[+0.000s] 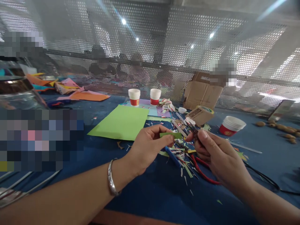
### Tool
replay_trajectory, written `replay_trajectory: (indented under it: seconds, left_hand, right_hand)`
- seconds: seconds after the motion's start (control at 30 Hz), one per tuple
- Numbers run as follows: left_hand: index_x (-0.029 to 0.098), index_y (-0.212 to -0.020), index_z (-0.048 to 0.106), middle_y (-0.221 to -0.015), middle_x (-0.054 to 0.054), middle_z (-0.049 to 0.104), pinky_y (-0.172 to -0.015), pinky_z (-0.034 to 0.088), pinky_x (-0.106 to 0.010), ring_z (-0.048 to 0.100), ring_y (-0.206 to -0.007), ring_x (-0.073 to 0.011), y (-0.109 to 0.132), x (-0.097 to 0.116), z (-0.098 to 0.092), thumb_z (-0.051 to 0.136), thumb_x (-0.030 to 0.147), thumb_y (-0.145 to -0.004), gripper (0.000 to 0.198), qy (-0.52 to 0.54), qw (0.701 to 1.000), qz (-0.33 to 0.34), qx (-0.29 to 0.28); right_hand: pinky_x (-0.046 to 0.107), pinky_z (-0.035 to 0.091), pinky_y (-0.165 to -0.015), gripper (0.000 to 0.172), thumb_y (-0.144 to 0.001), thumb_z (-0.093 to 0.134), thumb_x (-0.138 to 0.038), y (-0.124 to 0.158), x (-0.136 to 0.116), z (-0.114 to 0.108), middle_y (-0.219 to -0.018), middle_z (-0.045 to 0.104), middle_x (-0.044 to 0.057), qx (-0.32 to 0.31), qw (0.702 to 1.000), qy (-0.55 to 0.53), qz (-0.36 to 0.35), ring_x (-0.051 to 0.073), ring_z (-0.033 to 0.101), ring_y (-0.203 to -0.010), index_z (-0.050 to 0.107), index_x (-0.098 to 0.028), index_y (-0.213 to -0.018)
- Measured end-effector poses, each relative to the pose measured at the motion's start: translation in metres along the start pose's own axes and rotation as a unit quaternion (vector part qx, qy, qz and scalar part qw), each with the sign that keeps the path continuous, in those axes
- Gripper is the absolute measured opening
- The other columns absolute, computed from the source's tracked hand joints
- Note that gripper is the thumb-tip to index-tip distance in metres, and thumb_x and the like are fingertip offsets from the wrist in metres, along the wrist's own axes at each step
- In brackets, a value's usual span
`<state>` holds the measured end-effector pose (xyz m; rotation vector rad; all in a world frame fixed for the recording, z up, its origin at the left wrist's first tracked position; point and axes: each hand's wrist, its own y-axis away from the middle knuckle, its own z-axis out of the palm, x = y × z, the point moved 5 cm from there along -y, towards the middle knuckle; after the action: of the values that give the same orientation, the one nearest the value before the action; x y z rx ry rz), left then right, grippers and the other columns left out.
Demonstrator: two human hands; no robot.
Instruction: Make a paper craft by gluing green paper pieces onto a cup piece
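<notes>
My left hand (150, 145) pinches a small green paper strip (171, 135) between thumb and fingers, above a pile of paper scraps (182, 156). A silver bangle sits on that wrist. My right hand (217, 153) is closed round a pair of scissors (191, 126) whose blades point up and left, close to the strip's right end. The scissors' red handles (201, 172) show below the hand.
A light green paper sheet (120, 122) lies on the blue table. Behind it stand two paper cups (134, 97), a stack of cups (231, 125), a tape roll (201, 114) and a cardboard box (202, 92). Coloured papers (70, 90) lie far left; a black cable (264, 178) runs at right.
</notes>
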<state>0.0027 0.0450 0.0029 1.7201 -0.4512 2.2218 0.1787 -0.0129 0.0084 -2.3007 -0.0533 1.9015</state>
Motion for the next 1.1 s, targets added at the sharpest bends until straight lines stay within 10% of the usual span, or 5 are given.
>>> replay_trajectory:
  seconds: [0.23,1.1]
  left_hand:
    - [0.015,-0.076,0.069,-0.07,0.001,0.067,-0.072,0.045,-0.023,0.059,-0.069,-0.0087,-0.001,-0.002,0.0,0.078,0.022,-0.074,0.013,0.013,0.999,-0.029,0.003]
    - [0.015,-0.079,0.07,-0.07,0.001,0.066,-0.072,0.045,-0.025,0.058,-0.07,-0.01,0.004,0.004,0.005,0.075,0.021,-0.075,0.009,-0.044,0.998,-0.033,-0.026]
  right_hand:
    - [0.025,0.035,-0.055,0.049,-0.098,0.049,-0.062,0.001,-0.007,0.008,-0.065,0.045,-0.002,-0.062,0.985,0.156,-0.044,0.012,0.039,-0.06,0.063,-0.019,-0.079]
    - [0.026,0.03,-0.053,0.049,-0.101,0.044,-0.055,0.004,-0.01,0.006,-0.064,0.038,-0.003,-0.051,0.966,0.235,-0.089,0.013,0.034,-0.059,0.047,-0.021,-0.066]
